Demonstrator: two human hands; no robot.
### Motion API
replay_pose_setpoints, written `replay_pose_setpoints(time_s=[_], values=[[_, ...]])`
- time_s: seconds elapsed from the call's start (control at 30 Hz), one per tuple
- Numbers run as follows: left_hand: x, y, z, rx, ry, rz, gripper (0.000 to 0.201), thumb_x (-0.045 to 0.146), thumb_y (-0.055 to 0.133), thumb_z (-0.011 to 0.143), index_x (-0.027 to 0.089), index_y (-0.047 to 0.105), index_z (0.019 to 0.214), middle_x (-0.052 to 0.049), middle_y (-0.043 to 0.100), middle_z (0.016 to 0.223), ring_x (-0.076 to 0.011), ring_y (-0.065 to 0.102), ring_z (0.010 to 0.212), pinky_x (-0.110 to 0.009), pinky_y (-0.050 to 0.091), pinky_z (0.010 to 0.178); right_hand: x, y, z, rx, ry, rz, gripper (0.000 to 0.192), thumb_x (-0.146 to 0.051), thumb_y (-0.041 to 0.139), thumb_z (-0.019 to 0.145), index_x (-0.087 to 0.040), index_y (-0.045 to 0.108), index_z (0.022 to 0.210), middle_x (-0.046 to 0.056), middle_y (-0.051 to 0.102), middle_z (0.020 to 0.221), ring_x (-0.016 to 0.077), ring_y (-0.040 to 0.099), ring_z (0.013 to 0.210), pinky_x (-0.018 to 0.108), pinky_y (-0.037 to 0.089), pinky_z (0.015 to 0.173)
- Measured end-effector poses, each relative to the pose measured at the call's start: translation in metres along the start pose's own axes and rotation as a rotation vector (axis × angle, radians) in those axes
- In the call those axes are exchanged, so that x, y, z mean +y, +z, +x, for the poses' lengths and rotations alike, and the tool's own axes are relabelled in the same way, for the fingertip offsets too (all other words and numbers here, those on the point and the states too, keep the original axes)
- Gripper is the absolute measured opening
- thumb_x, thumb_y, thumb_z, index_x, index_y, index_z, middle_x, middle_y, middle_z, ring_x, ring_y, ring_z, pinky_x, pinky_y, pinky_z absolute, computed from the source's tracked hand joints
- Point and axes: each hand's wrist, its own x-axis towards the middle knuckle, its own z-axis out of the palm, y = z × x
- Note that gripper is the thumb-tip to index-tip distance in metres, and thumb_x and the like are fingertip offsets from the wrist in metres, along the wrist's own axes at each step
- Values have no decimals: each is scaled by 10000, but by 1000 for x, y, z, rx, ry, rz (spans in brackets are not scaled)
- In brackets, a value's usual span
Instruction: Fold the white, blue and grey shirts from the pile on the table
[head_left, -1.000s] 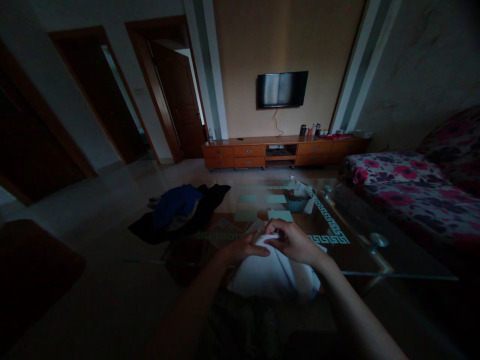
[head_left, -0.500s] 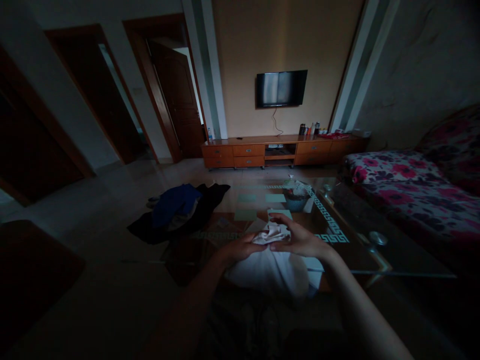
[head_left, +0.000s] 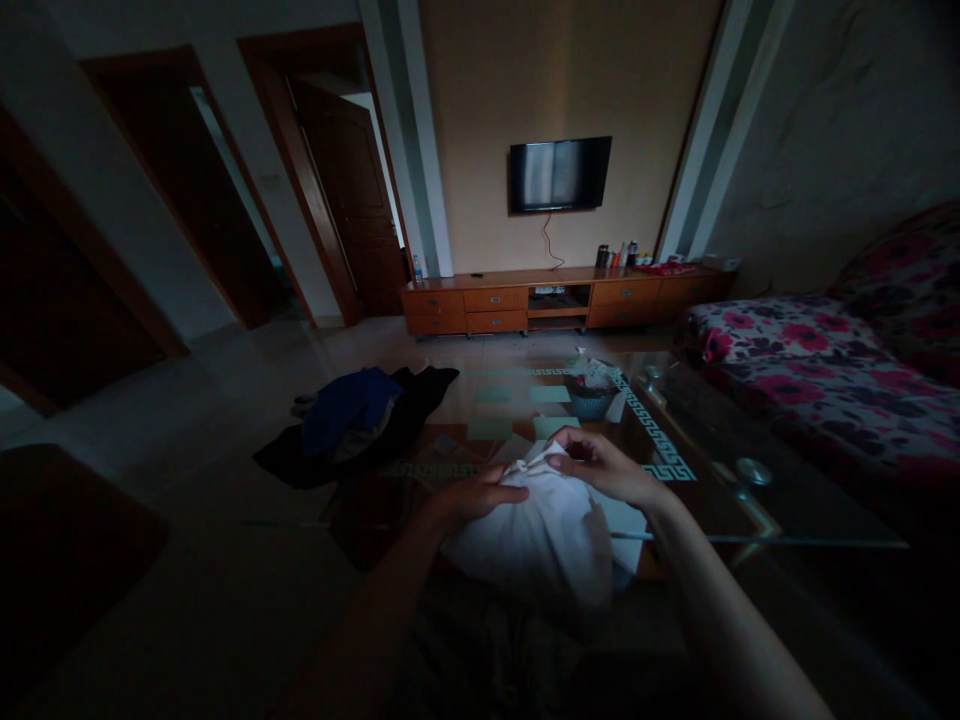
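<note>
A white cloth garment [head_left: 541, 545] hangs from both hands over the near edge of the glass coffee table [head_left: 817, 520]; its exact kind is hard to make out in the dim light. My left hand [head_left: 480, 495] is closed on its gathered upper edge, thumb on top. My right hand [head_left: 604, 465] pinches the bunched edge on the other side, fingers curled over the fabric. To the left, a heap of dark clothes with a blue garment [head_left: 349, 405] on top lies on the table's left end.
A small blue-grey basket [head_left: 592, 402] with things in it stands towards the table's far side. Beyond are a low wooden TV cabinet [head_left: 495, 298] and a wall-mounted television [head_left: 560, 174]. A flower-patterned sofa [head_left: 810, 370] lines the right; a dark brown piece of furniture [head_left: 75, 540] is at left.
My right hand has gone from spread fingers around the crumpled cloth to a pinch on its edge. The gathered top of the cloth has been pulled up and somewhat straightened.
</note>
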Motion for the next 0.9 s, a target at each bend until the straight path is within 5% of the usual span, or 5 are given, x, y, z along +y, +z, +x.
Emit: replay_pose_setpoints(time_s=[0.27,0.47,0.67,0.8,0.9], values=[[-9,-4,3,-86,-41,35,596,494,768,725,189,669,1226,-43,707,1213,-288,599,1180,-366,448,1020,6,-5,-4,-125,99,69,356,-499,757,821,-157,662,854,-10,614,761,118,531,679,258,415,634],[-15,-1,6,-59,19,136,688,517,791,723,175,621,1295,-83,697,1253,-297,608,1181,-386,461,1020,3,9,3,-17,-1,-52,344,-506,626,923,-170,668,866,-11,598,741,116,513,655,254,405,606],[-3,0,-2,126,-76,192,702,573,761,736,178,618,1299,-102,691,1273,-326,597,1227,-411,448,1045,5,2,5,332,-78,-150,310,-490,676,888,-188,604,883,-14,575,798,120,539,710,252,433,635],[-1,2,-3,143,-74,184,717,570,771,721,172,617,1297,-111,691,1273,-336,601,1224,-414,445,1046,1,-7,-6,35,37,-152,346,-526,681,874,-183,633,859,2,617,782,136,563,730,270,453,651],[-3,3,-2,139,-64,169,720,562,776,719,164,614,1297,-122,689,1276,-341,607,1216,-416,449,1038,-4,-4,-9,-37,74,-142,368,-544,696,853,-180,645,885,9,635,789,136,563,716,279,462,648]])
